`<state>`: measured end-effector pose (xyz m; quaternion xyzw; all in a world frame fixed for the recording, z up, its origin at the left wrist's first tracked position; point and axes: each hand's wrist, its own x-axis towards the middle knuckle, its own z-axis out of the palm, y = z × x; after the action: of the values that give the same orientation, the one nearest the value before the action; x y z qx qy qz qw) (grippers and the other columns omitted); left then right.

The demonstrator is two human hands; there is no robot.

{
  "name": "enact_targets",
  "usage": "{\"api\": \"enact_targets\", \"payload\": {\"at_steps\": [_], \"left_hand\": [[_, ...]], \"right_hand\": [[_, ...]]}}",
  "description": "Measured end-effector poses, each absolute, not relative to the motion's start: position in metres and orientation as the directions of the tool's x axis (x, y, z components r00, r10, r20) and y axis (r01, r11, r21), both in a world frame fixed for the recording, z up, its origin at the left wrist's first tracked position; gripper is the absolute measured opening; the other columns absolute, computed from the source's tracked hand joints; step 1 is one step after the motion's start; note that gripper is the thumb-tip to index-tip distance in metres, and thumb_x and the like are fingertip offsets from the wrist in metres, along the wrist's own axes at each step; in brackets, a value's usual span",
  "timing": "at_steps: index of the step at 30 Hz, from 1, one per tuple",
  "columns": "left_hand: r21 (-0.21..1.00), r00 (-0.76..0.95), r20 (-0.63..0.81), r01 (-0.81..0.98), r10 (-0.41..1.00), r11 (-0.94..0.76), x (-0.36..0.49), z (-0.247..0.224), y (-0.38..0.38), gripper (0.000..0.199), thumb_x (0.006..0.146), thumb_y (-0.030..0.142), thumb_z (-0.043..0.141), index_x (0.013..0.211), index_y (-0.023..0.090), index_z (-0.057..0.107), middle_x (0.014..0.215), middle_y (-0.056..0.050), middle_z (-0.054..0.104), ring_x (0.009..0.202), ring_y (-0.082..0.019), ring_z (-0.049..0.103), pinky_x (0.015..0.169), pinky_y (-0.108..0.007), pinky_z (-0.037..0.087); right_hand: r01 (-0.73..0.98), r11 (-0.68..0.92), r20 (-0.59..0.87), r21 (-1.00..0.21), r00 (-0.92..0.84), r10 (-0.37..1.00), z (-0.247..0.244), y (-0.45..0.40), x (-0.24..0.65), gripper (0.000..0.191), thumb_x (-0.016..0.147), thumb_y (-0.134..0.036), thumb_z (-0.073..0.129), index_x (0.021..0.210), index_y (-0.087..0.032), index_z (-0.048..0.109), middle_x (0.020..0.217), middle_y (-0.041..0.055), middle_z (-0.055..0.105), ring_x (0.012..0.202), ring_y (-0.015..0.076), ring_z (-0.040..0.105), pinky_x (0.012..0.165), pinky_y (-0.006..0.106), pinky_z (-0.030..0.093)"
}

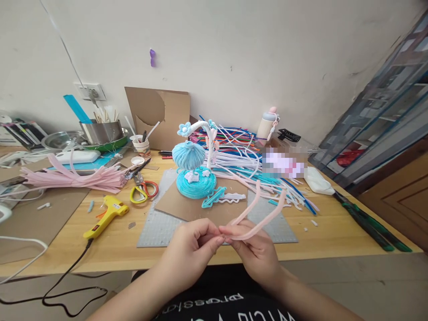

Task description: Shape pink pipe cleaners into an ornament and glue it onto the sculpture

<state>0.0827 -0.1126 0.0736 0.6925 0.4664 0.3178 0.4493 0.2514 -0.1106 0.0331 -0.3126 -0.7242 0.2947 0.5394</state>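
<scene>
Pale pink pipe cleaners (pixel 267 218) are pinched between the fingertips of my left hand (pixel 197 247) and my right hand (pixel 256 249), close together above the table's front edge. Two bent fuzzy ends curve up and to the right from my right hand. Where the stems meet is hidden by my fingers. Beyond my hands stands a pipe-cleaner ornament: a round turquoise base (pixel 190 189), a light blue ribbed dome (pixel 188 156) and a white curved stem (pixel 210 149) with a blue flower (pixel 184 129). Teal and white zigzag pieces (pixel 224 197) lie beside its base.
A yellow glue gun (pixel 107 216) and scissors (pixel 143 192) lie at the left, near a bundle of pink pipe cleaners (pixel 73 176). Cardboard (pixel 180 211) rests on a grey cutting mat (pixel 152 232). Loose coloured pipe cleaners (pixel 234 156) spread behind. Green-black long-handled tool (pixel 368 225) lies at right.
</scene>
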Motion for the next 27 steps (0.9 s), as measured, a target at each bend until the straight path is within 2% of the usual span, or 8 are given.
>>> {"api": "enact_targets", "payload": {"at_steps": [5,9,11,13,15,19,23,27], "left_hand": [[0.923,0.389,-0.016,0.36,0.921,-0.136,0.081,0.078,-0.111,0.018,0.083,0.029,0.052,0.074,0.015,0.059,0.067,0.0,0.058,0.063,-0.012,0.048,0.056,-0.022,0.037],[0.885,0.381,0.005,0.428,0.924,-0.181,0.08,0.075,-0.111,0.022,0.083,0.032,0.052,0.07,0.015,0.059,0.062,0.001,0.057,0.058,-0.011,0.045,0.052,-0.021,0.034],[0.856,0.383,0.028,0.467,0.923,-0.22,0.079,0.075,-0.112,0.023,0.084,0.032,0.052,0.07,0.016,0.06,0.063,0.001,0.058,0.058,-0.011,0.047,0.052,-0.021,0.034],[0.817,0.39,0.059,0.51,0.919,-0.269,0.078,0.075,-0.113,0.024,0.084,0.033,0.051,0.07,0.017,0.06,0.063,0.0,0.059,0.057,-0.011,0.048,0.052,-0.022,0.033],[0.774,0.407,0.102,0.541,0.908,-0.329,0.077,0.077,-0.114,0.023,0.085,0.031,0.05,0.069,0.017,0.059,0.062,0.001,0.059,0.057,-0.011,0.049,0.053,-0.022,0.034],[0.719,0.456,0.172,0.548,0.873,-0.427,0.073,0.081,-0.117,0.02,0.086,0.024,0.048,0.068,0.017,0.054,0.065,0.001,0.057,0.061,-0.011,0.05,0.056,-0.022,0.034],[0.673,0.526,0.202,0.538,0.826,-0.507,0.072,0.085,-0.118,0.019,0.088,0.019,0.043,0.07,0.018,0.05,0.068,0.001,0.053,0.066,-0.011,0.049,0.059,-0.022,0.034],[0.652,0.556,0.193,0.542,0.808,-0.53,0.072,0.086,-0.118,0.021,0.089,0.017,0.04,0.07,0.018,0.049,0.069,0.001,0.051,0.068,-0.012,0.048,0.06,-0.023,0.034]], "right_hand": [[0.25,0.736,0.698,-0.63,-0.235,0.677,0.031,-0.112,0.256,0.034,0.08,-0.004,0.056,0.108,-0.023,0.063,0.086,0.003,0.068,0.079,0.0163,0.061,0.07,0.027,0.047],[0.524,0.76,0.768,-0.385,-0.275,0.579,0.03,-0.116,0.26,0.035,0.077,-0.008,0.063,0.108,-0.024,0.064,0.078,0.0038,0.065,0.07,0.0168,0.056,0.064,0.03,0.041],[0.669,0.698,0.831,-0.255,-0.217,0.512,0.032,-0.117,0.262,0.031,0.074,-0.012,0.067,0.101,-0.028,0.068,0.076,0.0044,0.06,0.074,0.0197,0.052,0.07,0.036,0.038],[0.705,0.687,0.866,-0.174,-0.223,0.448,0.035,-0.116,0.262,0.027,0.074,-0.012,0.067,0.095,-0.028,0.069,0.081,0.0055,0.059,0.083,0.0227,0.051,0.076,0.041,0.035],[0.613,0.774,0.835,-0.16,-0.333,0.437,0.038,-0.113,0.262,0.025,0.076,-0.009,0.062,0.097,-0.022,0.066,0.085,0.0064,0.061,0.086,0.0222,0.052,0.076,0.04,0.036],[0.397,0.877,0.738,-0.27,-0.5,0.453,0.042,-0.106,0.261,0.022,0.08,-0.008,0.055,0.102,-0.013,0.056,0.082,0.0078,0.063,0.074,0.0182,0.053,0.065,0.033,0.041],[0.359,0.895,0.7,-0.264,-0.567,0.434,0.044,-0.105,0.26,0.017,0.083,-0.008,0.05,0.098,-0.015,0.053,0.078,0.0071,0.061,0.068,0.017,0.051,0.058,0.03,0.04],[0.395,0.893,0.664,-0.216,-0.611,0.431,0.044,-0.105,0.261,0.011,0.084,-0.01,0.047,0.091,-0.016,0.053,0.068,0.0035,0.057,0.058,0.0147,0.045,0.051,0.028,0.032]]}}
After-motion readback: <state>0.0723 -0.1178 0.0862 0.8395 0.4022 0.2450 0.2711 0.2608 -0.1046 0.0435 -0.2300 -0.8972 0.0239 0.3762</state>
